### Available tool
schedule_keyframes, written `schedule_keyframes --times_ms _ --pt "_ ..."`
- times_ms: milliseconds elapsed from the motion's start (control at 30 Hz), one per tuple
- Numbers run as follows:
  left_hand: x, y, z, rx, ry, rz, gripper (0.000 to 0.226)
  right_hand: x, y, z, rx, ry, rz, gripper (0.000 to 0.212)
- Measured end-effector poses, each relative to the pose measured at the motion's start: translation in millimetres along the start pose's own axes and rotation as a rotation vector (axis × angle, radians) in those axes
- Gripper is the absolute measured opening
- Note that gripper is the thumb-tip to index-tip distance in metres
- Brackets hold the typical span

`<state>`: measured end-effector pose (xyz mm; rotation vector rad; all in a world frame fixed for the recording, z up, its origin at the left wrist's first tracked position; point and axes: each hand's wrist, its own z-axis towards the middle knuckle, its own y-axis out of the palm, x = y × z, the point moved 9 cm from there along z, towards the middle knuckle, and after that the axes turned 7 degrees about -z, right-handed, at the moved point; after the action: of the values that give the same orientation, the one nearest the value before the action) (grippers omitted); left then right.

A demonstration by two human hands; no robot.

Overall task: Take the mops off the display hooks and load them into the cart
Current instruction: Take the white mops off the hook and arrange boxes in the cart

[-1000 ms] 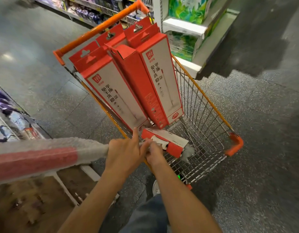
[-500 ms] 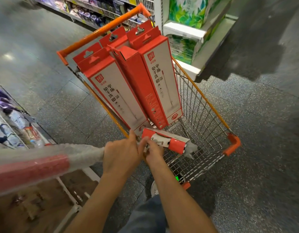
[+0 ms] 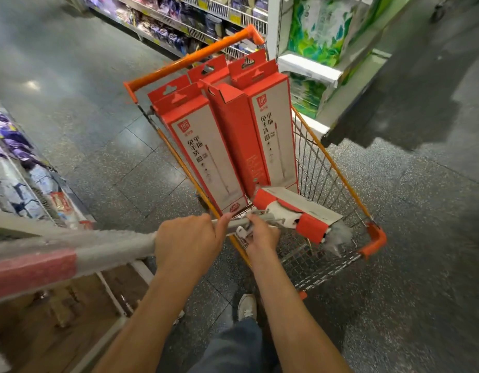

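Observation:
A wire shopping cart [image 3: 327, 168] with orange handle and corners stands in front of me. Several tall red-and-white mop boxes [image 3: 203, 146] lean upright inside it against the handle end. I hold a long mop [image 3: 303, 216] across the cart's near rim; its red-and-white head with a plastic-wrapped end hangs over the basket. My left hand [image 3: 187, 246] grips the bubble-wrapped pole [image 3: 71, 254], which runs off to the left. My right hand [image 3: 261, 234] grips the pole just behind the head.
A white shelf unit [image 3: 327, 65] with green packs stands close to the cart's far right side. Stocked shelves [image 3: 20, 181] line the left, another aisle rack [image 3: 195, 25] lies beyond the cart. Dark speckled floor spreads to the right.
The mop head has moved right and further over the cart basket, and both hands have shifted forward with the pole. The view has drawn a little closer to the cart.

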<state>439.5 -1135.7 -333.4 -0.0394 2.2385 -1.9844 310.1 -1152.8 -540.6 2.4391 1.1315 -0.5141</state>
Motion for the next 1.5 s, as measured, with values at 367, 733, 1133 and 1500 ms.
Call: schedule_keyframes --times_ms 367,733,1133,1500 --pt "0.7 -60.8 -42.8 -0.009 0.148 0.046 0.056 -25.5 5.8 -75.8 -0.079 -0.103 0.032 0.057" --pt "-38.4 -99.6 -134.6 0.218 -0.022 -0.07 0.071 -51.1 -3.6 -173.5 -0.246 -0.3 -0.037 0.057" --pt "-2.8 -127.6 -199.3 0.269 -0.042 -0.171 0.087 -103.2 -80.3 -238.9 -0.311 -0.549 0.062 0.085" --pt "35.3 -116.7 -205.0 0.193 0.191 -0.625 0.089 -160.0 -172.5 -333.8 -0.062 -1.007 -0.054 0.102"
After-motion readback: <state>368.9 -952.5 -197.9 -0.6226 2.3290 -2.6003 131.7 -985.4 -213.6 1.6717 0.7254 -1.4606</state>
